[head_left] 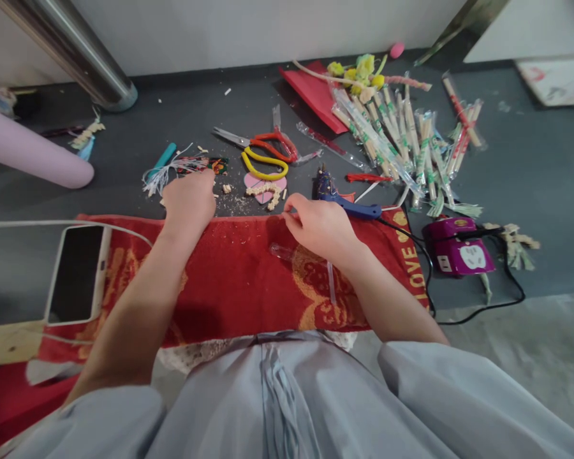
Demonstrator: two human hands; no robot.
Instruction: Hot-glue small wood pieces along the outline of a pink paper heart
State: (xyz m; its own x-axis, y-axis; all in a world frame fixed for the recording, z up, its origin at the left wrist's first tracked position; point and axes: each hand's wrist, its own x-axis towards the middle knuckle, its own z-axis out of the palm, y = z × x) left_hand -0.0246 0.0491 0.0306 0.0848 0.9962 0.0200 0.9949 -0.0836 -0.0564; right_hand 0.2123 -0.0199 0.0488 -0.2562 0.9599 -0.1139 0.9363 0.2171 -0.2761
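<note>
Fingers curled down, my left hand [190,201] rests beside a dark patterned piece [219,166] and a white tassel [162,175]; whatever its fingers hold is hidden. My right hand [318,223] has thumb and forefinger pinched above the edge of the red towel [229,280]; anything between them is too small to make out. Between the hands lie a pink heart-shaped piece [251,181], a cream braided piece [271,192] and pale crumbs. Scissors [263,167] with red and yellow handles lie beyond. A blue glue gun [354,205] is just behind my right hand.
A phone [76,274] lies at the left near a pink bottle [38,153]. Wrapped sticks [397,140] and a red envelope [316,95] are at the back right. A purple box [459,245] with a black cord sits at the right. A metal post [76,51] stands at the back left.
</note>
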